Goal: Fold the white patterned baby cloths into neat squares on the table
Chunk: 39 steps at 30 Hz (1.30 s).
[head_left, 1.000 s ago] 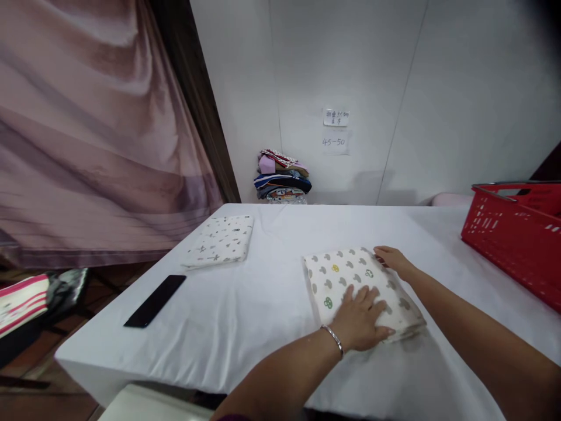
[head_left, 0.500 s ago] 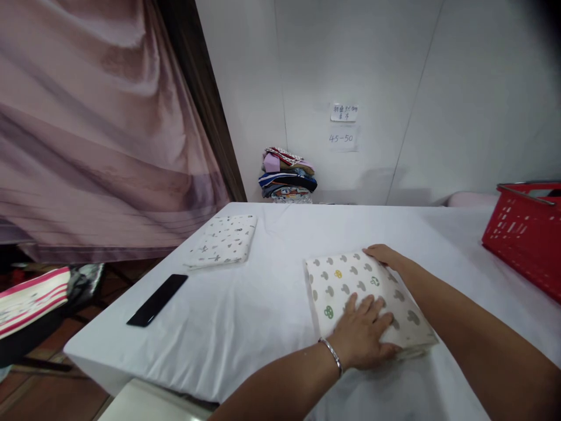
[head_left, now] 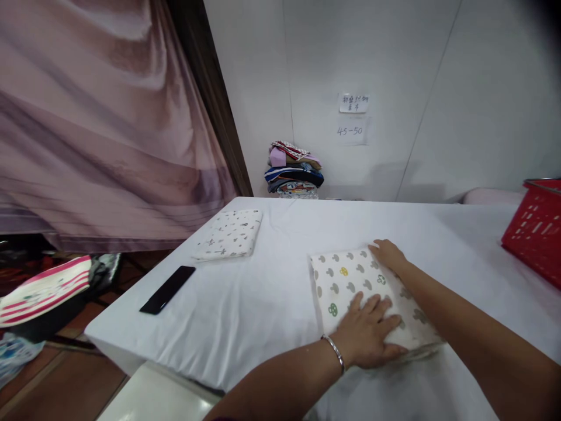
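Observation:
A folded white cloth (head_left: 359,270) printed with grey, green and yellow mushrooms lies on the white-covered table in front of me. My left hand (head_left: 367,333) rests flat on its near part with fingers spread, a silver bracelet at the wrist. At the cloth's far right corner, my right hand (head_left: 389,256) has its fingers bent over the edge; the fingertips are partly hidden. Farther left on the table is a second folded white cloth (head_left: 232,235) with small dark prints. Nearer me than that cloth lies a flat black phone-like slab (head_left: 168,290).
A red plastic basket (head_left: 537,225) stands at the table's right side. Beyond the far edge, a stack of folded fabrics (head_left: 294,171) sits against the wall. A pink curtain (head_left: 109,117) hangs at left, above a seat with a striped cloth (head_left: 48,291).
The view has shifted slightly, so the table and its contents appear moved. Both hands stay on the mushroom-print cloth in nearly the same places.

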Available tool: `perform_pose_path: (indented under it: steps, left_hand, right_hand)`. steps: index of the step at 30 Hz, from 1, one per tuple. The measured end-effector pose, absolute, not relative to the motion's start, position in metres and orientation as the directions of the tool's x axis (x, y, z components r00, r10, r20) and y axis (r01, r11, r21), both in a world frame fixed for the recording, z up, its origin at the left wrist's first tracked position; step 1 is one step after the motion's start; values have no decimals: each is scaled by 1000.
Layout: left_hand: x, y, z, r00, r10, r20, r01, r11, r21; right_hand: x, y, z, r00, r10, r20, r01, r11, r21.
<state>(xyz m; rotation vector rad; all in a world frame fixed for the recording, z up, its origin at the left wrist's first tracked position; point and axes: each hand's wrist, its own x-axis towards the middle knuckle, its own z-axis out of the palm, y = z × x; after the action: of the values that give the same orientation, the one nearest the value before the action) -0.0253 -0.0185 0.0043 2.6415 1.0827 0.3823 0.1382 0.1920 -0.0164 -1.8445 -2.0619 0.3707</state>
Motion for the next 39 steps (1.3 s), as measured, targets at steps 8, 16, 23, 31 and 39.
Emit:
perform_pose_path:
  steps: [8, 16, 23, 31, 39]
  left_hand:
    - [-26, -21, 3, 652, 730, 207, 643, -676, 359]
    - [-37, -9, 14, 530, 808, 258, 673, -585, 452]
    - [-76, 23, -5, 92, 985, 143, 880, -148, 451]
    - [-78, 22, -19, 86, 983, 160, 876, -151, 457]
    - [-79, 19, -14, 54, 986, 157, 830, -132, 542]
  right_hand:
    - [123, 136, -30, -365, 926, 99, 920, 375, -114]
    - [126, 137, -31, -379, 921, 91, 917, 387, -93]
    - [127, 137, -35, -369, 924, 96, 912, 380, -154]
    - [129, 144, -26, -302, 952, 44, 830, 285, -479]
    - [170, 98, -23, -84, 996, -42, 831, 47, -555]
